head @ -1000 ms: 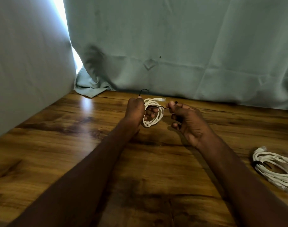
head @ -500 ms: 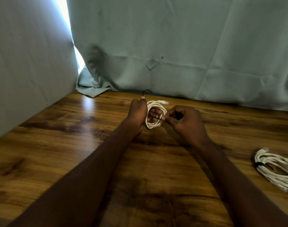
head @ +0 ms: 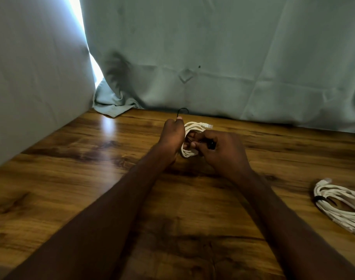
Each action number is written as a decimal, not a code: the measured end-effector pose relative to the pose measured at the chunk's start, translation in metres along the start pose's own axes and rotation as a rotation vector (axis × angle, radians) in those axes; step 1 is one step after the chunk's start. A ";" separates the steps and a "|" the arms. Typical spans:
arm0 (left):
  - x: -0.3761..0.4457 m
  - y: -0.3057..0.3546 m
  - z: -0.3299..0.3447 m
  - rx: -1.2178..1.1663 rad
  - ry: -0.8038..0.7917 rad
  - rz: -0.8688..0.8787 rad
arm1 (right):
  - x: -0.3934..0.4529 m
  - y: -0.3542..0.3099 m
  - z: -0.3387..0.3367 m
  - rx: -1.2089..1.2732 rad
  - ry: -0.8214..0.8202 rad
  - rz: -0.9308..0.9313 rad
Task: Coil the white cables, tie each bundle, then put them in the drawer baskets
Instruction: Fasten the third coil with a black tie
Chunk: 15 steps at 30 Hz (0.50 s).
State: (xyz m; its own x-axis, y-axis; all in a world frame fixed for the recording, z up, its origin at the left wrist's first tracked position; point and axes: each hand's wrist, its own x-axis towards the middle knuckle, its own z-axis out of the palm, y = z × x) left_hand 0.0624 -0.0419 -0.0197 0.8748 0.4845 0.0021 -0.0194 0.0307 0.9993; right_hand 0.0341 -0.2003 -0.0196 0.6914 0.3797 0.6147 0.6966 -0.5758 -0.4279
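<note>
A small coil of white cable (head: 192,126) is held upright over the wooden table (head: 71,178) near its far edge. My left hand (head: 172,136) grips the coil's left side, and one end of a thin black tie (head: 182,110) curls up above its thumb. My right hand (head: 223,152) is pressed against the coil's right side and pinches the other end of the black tie; its fingers hide part of the coil. A second white cable bundle (head: 340,205), bound with a black tie, lies on the table at the right.
Pale green curtains (head: 213,57) hang along the far edge and the left side of the table, with a bright gap (head: 81,37) between them. No drawer or baskets are in view.
My right hand moved left from open and apart to close against the coil, now pinching the black tie's end. My left hand kept its hold on the coil.
</note>
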 end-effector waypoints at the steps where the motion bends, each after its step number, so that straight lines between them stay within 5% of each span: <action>1: -0.001 0.001 0.000 -0.011 -0.002 0.000 | 0.001 -0.001 0.001 0.049 0.021 0.062; 5: 0.000 0.000 0.004 -0.051 -0.041 0.053 | 0.001 -0.011 -0.001 0.520 0.076 0.541; 8: -0.005 -0.001 0.007 -0.098 -0.102 0.085 | 0.001 -0.018 -0.012 0.811 -0.047 0.863; 15: -0.005 -0.005 0.006 -0.082 -0.104 0.090 | 0.007 -0.011 -0.016 0.967 -0.233 1.016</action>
State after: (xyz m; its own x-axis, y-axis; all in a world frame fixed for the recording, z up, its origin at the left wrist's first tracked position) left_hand 0.0615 -0.0497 -0.0240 0.9131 0.3956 0.0991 -0.1353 0.0646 0.9887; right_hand 0.0288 -0.2028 -0.0003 0.9114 0.2707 -0.3099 -0.3252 0.0123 -0.9456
